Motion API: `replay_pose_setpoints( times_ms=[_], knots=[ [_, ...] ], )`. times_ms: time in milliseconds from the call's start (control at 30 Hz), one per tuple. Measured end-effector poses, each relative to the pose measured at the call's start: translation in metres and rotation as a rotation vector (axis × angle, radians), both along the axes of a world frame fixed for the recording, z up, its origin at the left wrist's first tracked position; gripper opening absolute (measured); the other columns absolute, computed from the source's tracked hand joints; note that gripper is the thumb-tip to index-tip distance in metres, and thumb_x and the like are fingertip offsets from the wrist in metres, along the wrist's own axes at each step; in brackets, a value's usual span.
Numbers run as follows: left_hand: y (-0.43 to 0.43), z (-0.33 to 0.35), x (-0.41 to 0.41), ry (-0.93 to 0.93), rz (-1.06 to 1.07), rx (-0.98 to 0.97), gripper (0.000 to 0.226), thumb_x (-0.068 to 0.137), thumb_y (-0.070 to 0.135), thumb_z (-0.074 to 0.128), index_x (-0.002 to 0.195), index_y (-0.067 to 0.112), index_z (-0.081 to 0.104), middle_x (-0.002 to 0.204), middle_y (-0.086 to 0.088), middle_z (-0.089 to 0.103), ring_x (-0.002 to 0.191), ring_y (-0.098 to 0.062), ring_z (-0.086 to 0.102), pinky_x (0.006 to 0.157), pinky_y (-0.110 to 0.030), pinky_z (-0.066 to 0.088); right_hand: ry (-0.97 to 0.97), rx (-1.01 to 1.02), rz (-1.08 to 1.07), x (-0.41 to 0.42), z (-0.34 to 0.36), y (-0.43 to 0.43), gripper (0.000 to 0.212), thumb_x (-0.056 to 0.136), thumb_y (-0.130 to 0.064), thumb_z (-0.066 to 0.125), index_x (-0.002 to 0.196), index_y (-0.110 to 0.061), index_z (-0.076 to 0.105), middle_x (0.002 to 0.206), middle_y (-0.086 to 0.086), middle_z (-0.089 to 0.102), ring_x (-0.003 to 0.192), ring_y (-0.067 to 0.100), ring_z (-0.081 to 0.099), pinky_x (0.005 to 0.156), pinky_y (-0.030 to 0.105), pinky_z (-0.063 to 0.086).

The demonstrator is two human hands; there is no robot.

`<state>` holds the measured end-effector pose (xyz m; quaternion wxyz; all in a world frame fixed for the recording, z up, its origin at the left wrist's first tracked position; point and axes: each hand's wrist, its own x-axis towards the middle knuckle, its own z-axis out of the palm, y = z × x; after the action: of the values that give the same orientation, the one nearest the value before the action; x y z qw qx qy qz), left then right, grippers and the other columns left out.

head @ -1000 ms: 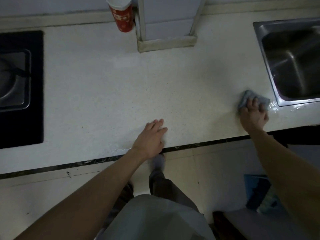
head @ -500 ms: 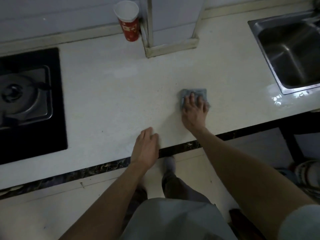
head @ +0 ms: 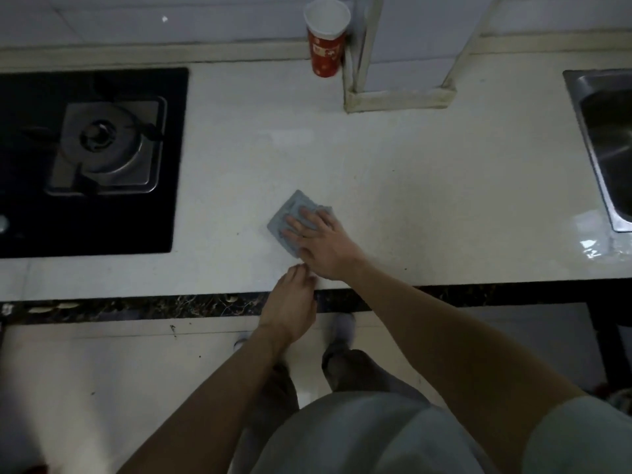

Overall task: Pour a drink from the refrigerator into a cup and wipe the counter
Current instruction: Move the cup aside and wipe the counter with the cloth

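— One blue-grey cloth (head: 293, 217) lies flat on the counter (head: 444, 200), near the middle of its front edge. The right hand (head: 323, 242) presses it with straight fingers. The left hand (head: 290, 302) rests loose on that edge, holding nothing.
— Which step?
— Wiping, I judge. A red paper cup (head: 326, 42) stands at the back edge; I cannot tell if it is filled. The next move calls for an even sweep toward the stove (head: 92, 159) at the left.
— Any writing?
— Pale print on the cup, too blurred to read.

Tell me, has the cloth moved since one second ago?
Yes. The cloth went left, away from the sink toward the stove, under the right hand.
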<state>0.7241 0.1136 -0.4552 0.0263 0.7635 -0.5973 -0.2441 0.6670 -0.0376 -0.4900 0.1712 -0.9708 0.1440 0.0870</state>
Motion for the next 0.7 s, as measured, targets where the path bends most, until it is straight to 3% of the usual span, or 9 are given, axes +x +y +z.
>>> replay_pose_setpoints(
  times_ms=[133,333,533,700],
  knots=[
    [-0.006,0.003,-0.003,-0.027,-0.07,0.026,0.042,0.09,0.013,0.051,0.132,0.005,0.056,0.145,-0.015,0.045,0.133,-0.029,0.041,0.109,-0.037,0.039,-0.048,-0.028,-0.002,-0.048,-0.003,-0.021,0.052,0.098,-0.038,0.026,0.144,-0.024,0.045,0.154,-0.002,0.036,0.147,0.025,0.023,0.117,0.047,0.015],
    [-0.042,0.009,-0.021,-0.069,-0.198,0.049,0.044,0.09,0.013,0.053,0.133,0.005,0.051,0.152,-0.012,0.034,0.137,-0.026,0.034,0.107,-0.033,0.038,-0.027,-0.079,-0.238,-0.141,-0.002,-0.062,0.051,0.099,-0.043,0.028,0.142,-0.025,0.048,0.152,-0.003,0.04,0.146,0.023,0.025,0.114,0.047,0.022],
    [-0.092,0.012,-0.064,-0.093,-0.276,0.047,0.054,0.087,0.009,0.055,0.139,0.001,0.042,0.157,-0.016,0.022,0.14,-0.028,0.028,0.113,-0.035,0.033,0.141,-0.098,-0.635,-0.231,0.002,-0.113,0.067,0.092,-0.054,0.011,0.151,-0.028,0.031,0.161,-0.004,0.019,0.15,0.023,0.01,0.117,0.044,0.011],
    [-0.11,0.007,-0.094,-0.112,-0.291,0.049,0.05,0.089,0.009,0.051,0.138,0.002,0.044,0.155,-0.015,0.026,0.137,-0.028,0.031,0.113,-0.036,0.033,0.257,-0.092,-1.005,-0.293,0.004,-0.125,0.058,0.099,-0.044,0.018,0.153,-0.025,0.022,0.162,0.0,0.014,0.149,0.028,0.009,0.115,0.05,0.013]
  ],
)
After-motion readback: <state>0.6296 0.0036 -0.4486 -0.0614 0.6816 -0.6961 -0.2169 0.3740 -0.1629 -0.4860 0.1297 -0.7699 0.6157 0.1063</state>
